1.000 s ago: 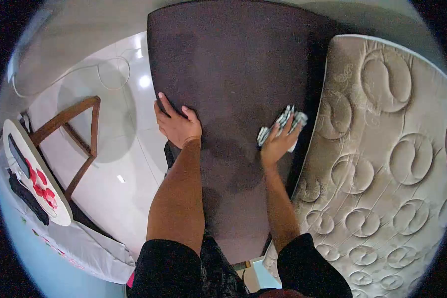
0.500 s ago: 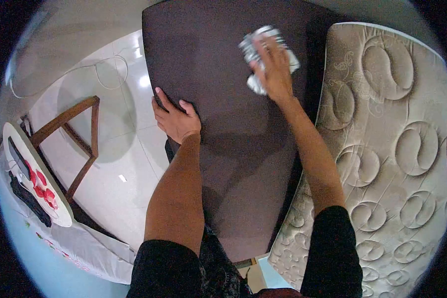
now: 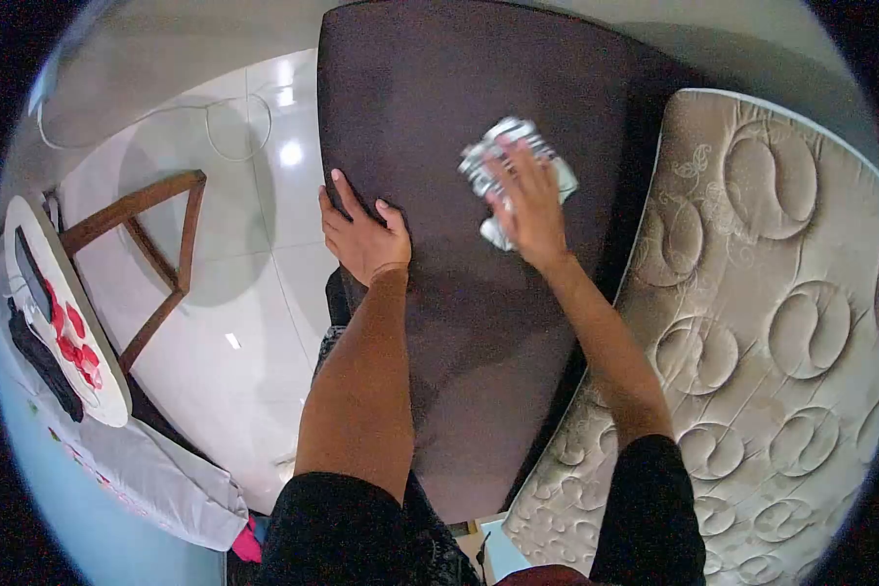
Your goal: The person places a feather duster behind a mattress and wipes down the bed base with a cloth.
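A large dark brown fabric-covered slab (image 3: 430,107), like a bed base or mattress, stretches out before me. My left hand (image 3: 366,239) rests on its left edge, fingers spread, holding nothing. Under my right hand (image 3: 532,210) is a bunched white cloth with dark stripes (image 3: 503,146), pressed on the brown surface right of the middle. The palm and fingers cover part of the cloth, and its lower end pokes out to the left.
On the right leans or lies a beige patterned mattress (image 3: 723,371). White tiled floor (image 3: 234,391) shows at left, with a brown wooden frame (image 3: 190,234) and a cable (image 3: 210,142). A white oval board (image 3: 117,405) carries red pieces and a dark object.
My right hand has drawn the cloth toward me along the brown surface. My left hand keeps its place on the edge, while the whole view has shifted slightly.
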